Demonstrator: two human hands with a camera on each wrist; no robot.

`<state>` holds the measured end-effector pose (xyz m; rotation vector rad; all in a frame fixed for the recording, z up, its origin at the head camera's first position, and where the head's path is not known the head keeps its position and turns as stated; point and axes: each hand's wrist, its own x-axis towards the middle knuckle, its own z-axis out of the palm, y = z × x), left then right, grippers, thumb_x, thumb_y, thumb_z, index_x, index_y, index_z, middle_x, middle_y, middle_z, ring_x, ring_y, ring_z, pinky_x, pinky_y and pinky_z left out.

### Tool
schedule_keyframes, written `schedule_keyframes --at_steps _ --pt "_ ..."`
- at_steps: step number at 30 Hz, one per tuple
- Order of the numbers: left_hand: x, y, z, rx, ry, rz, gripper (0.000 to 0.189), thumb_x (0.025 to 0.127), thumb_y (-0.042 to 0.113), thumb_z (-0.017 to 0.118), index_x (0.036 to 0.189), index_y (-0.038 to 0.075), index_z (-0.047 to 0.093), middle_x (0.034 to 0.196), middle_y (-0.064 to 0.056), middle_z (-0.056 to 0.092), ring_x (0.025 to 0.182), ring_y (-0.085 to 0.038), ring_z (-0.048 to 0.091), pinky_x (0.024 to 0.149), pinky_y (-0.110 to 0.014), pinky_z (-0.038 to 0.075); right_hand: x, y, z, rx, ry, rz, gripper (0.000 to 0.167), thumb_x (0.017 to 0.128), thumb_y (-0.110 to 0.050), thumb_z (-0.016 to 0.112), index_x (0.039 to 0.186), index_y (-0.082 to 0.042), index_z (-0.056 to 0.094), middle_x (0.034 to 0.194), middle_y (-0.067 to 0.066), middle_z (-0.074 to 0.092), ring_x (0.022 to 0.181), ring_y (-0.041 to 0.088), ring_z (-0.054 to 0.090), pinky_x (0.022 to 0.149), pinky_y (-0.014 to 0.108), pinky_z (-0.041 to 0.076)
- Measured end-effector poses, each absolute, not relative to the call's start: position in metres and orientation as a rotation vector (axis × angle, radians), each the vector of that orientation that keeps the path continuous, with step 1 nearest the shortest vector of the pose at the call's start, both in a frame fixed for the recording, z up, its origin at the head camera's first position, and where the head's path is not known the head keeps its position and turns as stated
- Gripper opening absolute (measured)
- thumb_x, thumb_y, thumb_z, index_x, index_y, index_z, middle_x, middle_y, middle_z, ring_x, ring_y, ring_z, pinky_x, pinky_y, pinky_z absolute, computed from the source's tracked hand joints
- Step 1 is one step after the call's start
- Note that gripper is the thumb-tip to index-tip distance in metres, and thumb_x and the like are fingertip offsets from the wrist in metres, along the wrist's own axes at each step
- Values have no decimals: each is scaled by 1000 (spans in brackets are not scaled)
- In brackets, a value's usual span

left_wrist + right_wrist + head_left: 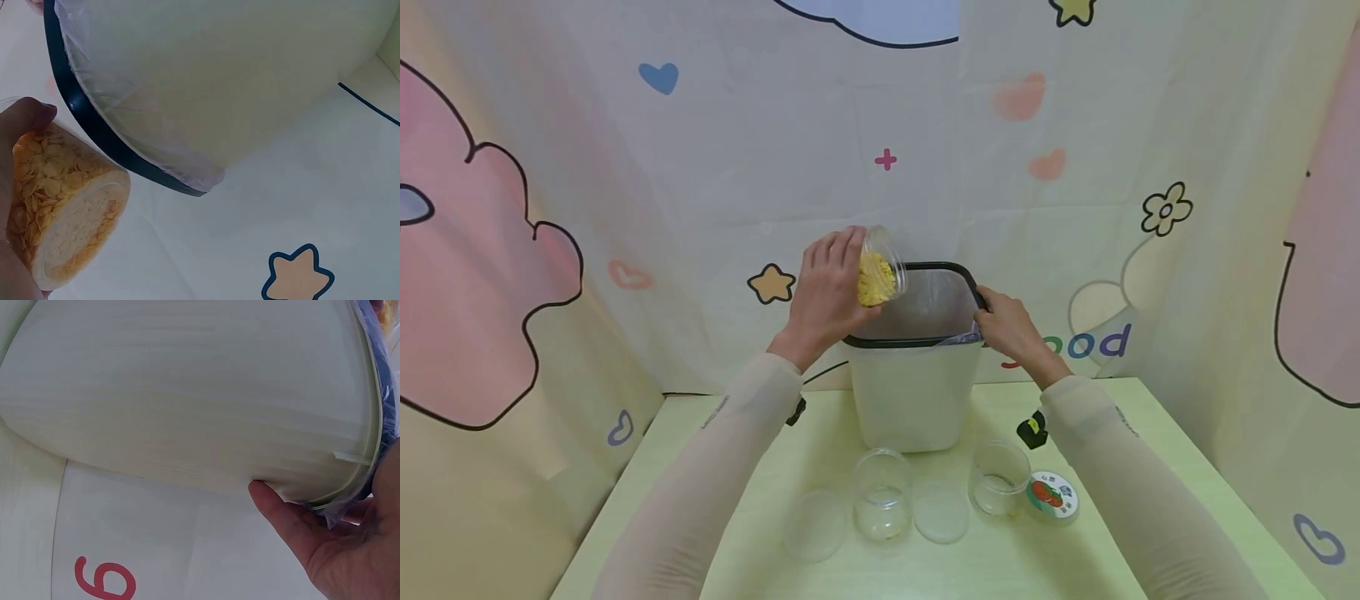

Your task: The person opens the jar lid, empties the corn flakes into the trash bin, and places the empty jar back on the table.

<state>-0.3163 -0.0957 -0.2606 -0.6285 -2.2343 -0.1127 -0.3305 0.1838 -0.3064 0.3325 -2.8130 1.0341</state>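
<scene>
My left hand grips a clear plastic jar tipped on its side above the left part of the bin's mouth. Yellow flakes fill much of the jar; in the left wrist view they look like corn flakes, seen through its wall and round base. The white trash bin stands upright, with a black rim and a thin clear liner folded over the edge. At the bin's right side my right hand holds the rim, its thumb against the outer wall.
In front of the bin stand two clear jars. Two translucent lids lie beside them, and a printed round lid sits at the right. Behind the table hangs a patterned cloth.
</scene>
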Motion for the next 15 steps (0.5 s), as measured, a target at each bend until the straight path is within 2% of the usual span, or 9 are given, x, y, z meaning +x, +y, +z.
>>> schedule_keyframes --at_steps 15 --pt "-325 -89 -264 -627 -2254 103 103 72 50 81 150 6 29 150 -11 43 135 -31 40 114 -46 34 -333 185 -308 319 -2814 1026 58 99 -14 33 155 -3 24 149 26 43 77 23 69 69 31 57"
